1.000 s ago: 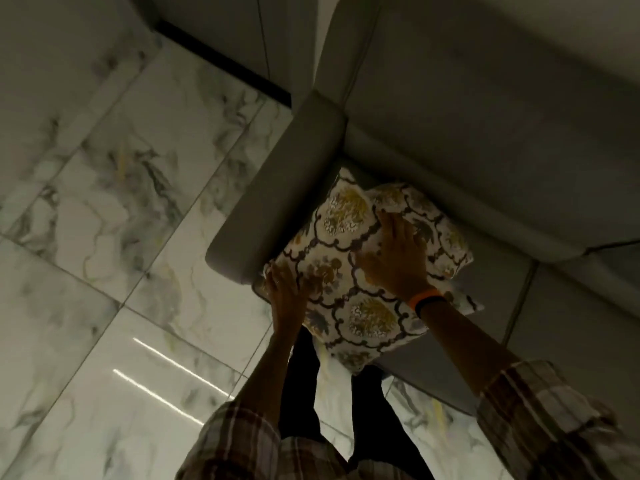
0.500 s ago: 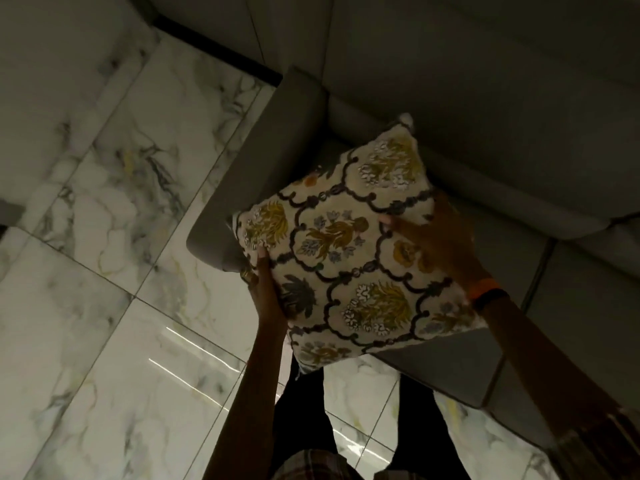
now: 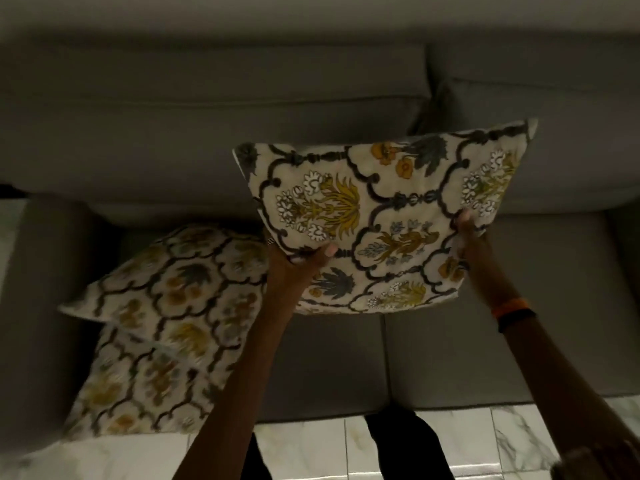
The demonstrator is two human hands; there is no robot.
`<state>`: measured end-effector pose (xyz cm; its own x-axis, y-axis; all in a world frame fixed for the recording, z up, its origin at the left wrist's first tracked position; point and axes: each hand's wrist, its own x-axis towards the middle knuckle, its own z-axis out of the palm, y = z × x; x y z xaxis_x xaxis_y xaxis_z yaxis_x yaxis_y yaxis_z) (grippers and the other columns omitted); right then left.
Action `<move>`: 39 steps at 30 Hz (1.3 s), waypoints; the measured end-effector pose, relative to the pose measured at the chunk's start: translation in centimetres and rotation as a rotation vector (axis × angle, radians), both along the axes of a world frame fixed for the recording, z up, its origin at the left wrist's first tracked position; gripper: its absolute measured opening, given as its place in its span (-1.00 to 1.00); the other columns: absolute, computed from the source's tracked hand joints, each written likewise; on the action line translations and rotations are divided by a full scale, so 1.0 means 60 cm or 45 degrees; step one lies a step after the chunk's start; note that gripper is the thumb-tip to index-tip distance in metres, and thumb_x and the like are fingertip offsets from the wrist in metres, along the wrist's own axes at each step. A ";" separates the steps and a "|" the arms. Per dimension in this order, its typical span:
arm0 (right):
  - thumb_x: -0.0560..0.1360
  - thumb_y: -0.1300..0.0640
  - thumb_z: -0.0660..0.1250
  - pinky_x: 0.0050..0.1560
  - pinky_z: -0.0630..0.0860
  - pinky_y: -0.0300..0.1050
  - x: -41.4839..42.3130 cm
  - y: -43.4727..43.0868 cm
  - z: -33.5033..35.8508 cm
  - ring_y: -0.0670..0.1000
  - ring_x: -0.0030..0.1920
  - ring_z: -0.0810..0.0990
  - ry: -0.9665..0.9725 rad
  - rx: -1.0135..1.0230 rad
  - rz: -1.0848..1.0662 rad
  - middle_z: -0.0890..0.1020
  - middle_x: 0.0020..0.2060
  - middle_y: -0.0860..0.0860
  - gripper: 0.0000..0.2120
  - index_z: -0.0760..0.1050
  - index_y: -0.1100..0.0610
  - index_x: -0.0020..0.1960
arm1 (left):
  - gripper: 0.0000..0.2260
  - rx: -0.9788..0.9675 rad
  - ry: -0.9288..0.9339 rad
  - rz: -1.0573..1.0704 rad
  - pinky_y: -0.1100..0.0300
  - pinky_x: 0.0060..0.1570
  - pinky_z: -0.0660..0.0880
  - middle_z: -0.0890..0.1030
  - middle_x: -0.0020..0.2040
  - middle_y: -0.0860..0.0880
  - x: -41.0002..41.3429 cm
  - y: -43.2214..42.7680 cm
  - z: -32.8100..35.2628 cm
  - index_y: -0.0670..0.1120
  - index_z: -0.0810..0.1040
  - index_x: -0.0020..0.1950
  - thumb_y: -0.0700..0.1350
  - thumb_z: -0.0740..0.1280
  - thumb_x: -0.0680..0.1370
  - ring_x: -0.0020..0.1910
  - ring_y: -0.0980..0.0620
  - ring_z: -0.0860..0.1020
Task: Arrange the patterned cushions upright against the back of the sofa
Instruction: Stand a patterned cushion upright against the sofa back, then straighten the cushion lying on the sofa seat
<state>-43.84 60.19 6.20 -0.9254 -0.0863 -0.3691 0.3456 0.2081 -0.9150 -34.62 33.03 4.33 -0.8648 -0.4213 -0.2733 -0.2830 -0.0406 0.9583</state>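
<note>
- Mid-placement: patterned cushion [image 3: 384,216] held up over the seat, left hand [image 3: 298,261] pinching its 8 o'clock edge, right hand [image 3: 467,230] gripping the 4 o'clock edge.
- Two more cushions [image 3: 173,306] lying flat at 8 o'clock, by the armrest [image 3: 41,289].
- Next, probably: tip it upright and push it onto the sofa back [image 3: 207,126] at 12 o'clock.

Both arms reach forward, left hand [image 3: 298,268] and right hand [image 3: 469,233] clamped in a grip.

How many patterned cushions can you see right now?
3: one floral patterned cushion held up over the grey sofa; two more overlapping, upper, lower, at its left end.
</note>
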 end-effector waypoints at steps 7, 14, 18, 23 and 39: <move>0.62 -0.28 -0.03 -0.09 0.60 -0.41 -0.118 0.152 -0.183 -0.35 0.06 0.66 -0.109 -0.025 -0.060 0.51 0.27 -0.31 -0.50 0.22 -0.22 0.53 | -0.18 0.113 -0.115 -0.106 0.48 0.14 0.49 0.37 0.34 0.05 -0.139 0.148 -0.174 -0.02 0.19 0.45 -0.43 0.51 0.34 0.34 0.11 0.39; 0.56 -0.34 0.11 -0.08 0.64 -0.38 -0.148 0.175 -0.290 -0.37 0.03 0.67 -0.226 -0.114 -0.066 0.59 0.25 -0.17 -0.25 0.21 0.00 0.65 | -0.17 -0.041 -0.189 -0.185 0.21 0.25 0.55 0.32 0.48 -0.21 -0.188 0.169 -0.248 -0.20 0.19 0.48 -0.52 0.49 0.32 0.44 -0.15 0.36; 0.75 -0.13 -0.03 -0.07 0.67 -0.32 -0.140 0.175 -0.298 -0.26 0.13 0.64 -0.214 -0.120 -0.124 0.59 0.29 -0.12 -0.50 0.20 -0.02 0.65 | -0.02 -0.122 -0.194 -0.060 -0.04 0.35 0.48 0.30 0.46 0.01 -0.170 0.163 -0.255 -0.08 0.12 0.53 -0.39 0.59 0.26 0.45 -0.03 0.33; 0.71 -0.23 0.04 0.15 0.61 -0.15 -0.131 0.153 -0.301 -0.02 0.31 0.59 -0.191 -0.036 -0.067 0.54 0.37 -0.03 -0.42 0.15 -0.03 0.66 | -0.04 -0.081 -0.184 -0.022 0.12 0.42 0.42 0.30 0.50 -0.10 -0.164 0.148 -0.280 -0.16 0.07 0.56 -0.41 0.56 0.31 0.49 -0.05 0.30; 0.64 0.03 0.37 0.01 0.63 0.14 0.224 -0.284 -0.352 0.23 0.34 0.57 -0.586 0.214 -0.010 0.55 0.36 0.16 -0.54 0.40 0.12 0.49 | -0.29 -1.105 -0.540 -0.093 -0.21 0.50 0.20 0.28 0.51 -0.27 0.137 -0.191 -0.234 -0.11 0.20 0.54 0.17 0.34 0.50 0.49 -0.27 0.25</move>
